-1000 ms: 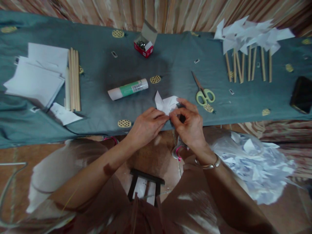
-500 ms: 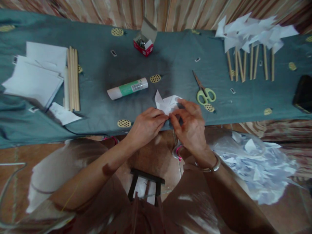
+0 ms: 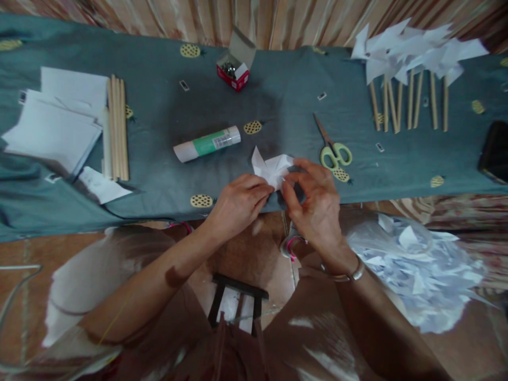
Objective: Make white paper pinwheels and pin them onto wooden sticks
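Observation:
A white paper pinwheel (image 3: 272, 168) with folded, pointed blades lies at the table's near edge between my hands. My left hand (image 3: 240, 203) is closed, its fingertips pinching the pinwheel's lower left edge. My right hand (image 3: 317, 203) has bent fingers on the right side of the paper, with thumb and index finger at its lower right corner. The fingers cover part of the lower edge. Just beyond the pinwheel, to the left, a glue stick (image 3: 207, 144) with a green band lies on its side. Scissors (image 3: 333, 148) with green handles lie to the right.
On the green tablecloth (image 3: 154, 106) are paper sheets (image 3: 55, 132), wooden sticks (image 3: 118, 127), a red box of small metal pieces (image 3: 233, 76), several pinwheels on sticks (image 3: 416, 55) and a dark object (image 3: 494, 153). A bag of paper pieces (image 3: 420, 275) stands at lower right.
My right hand has shifted slightly to the right, its thumb and index finger moving away from my left fingertips. The pinwheel and my left hand have barely moved.

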`<action>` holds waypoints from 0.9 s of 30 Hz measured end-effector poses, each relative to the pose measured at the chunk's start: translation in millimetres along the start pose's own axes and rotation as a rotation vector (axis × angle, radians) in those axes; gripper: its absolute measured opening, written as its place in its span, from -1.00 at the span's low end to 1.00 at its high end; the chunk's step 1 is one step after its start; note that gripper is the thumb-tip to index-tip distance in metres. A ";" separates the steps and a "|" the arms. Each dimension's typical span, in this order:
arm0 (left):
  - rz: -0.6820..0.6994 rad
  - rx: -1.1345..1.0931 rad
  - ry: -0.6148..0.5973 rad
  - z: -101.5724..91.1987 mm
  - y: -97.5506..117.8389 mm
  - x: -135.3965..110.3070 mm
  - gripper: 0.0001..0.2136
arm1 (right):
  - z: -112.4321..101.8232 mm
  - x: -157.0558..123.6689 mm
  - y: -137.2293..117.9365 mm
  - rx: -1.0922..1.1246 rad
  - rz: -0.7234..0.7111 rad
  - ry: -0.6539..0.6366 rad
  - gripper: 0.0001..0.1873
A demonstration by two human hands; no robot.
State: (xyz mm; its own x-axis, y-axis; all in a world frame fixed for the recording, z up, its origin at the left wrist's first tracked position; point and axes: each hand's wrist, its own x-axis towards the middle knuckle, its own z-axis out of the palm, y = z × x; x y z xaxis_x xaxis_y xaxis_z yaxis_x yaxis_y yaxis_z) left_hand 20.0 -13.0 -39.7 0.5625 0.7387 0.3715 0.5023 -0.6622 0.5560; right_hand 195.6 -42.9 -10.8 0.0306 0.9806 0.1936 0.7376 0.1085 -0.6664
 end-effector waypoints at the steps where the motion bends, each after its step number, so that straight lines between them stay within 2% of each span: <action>1: -0.007 -0.001 -0.005 -0.2 0.1 0.1 -0.82 | 0.1 -0.2 -0.1 0.014 0.006 -0.009 -0.83; 5: -0.023 -0.005 -0.020 -0.5 0.3 0.9 -0.83 | 1.0 0.0 -0.1 0.003 0.001 -0.025 -0.76; 10: -0.032 -0.010 -0.020 -0.6 0.1 1.7 -0.82 | 5.4 -0.2 6.3 -0.122 -0.160 0.025 -0.73; 13: -0.039 -0.006 -0.019 -0.9 0.0 1.8 -0.83 | 7.6 -0.9 10.0 -0.151 -0.207 0.019 -0.71; 27: -0.050 -0.022 -0.030 -1.3 -0.1 3.4 -0.82 | 7.1 -0.3 7.0 -0.220 -0.202 -0.023 -0.67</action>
State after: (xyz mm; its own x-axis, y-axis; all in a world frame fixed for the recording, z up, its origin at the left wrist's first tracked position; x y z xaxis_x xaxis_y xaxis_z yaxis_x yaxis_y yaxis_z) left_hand 21.0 -10.2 -37.5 0.5568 0.7663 0.3206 0.5162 -0.6216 0.5893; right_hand 196.0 -41.3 -20.6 -0.1450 0.9466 0.2878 0.8560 0.2659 -0.4433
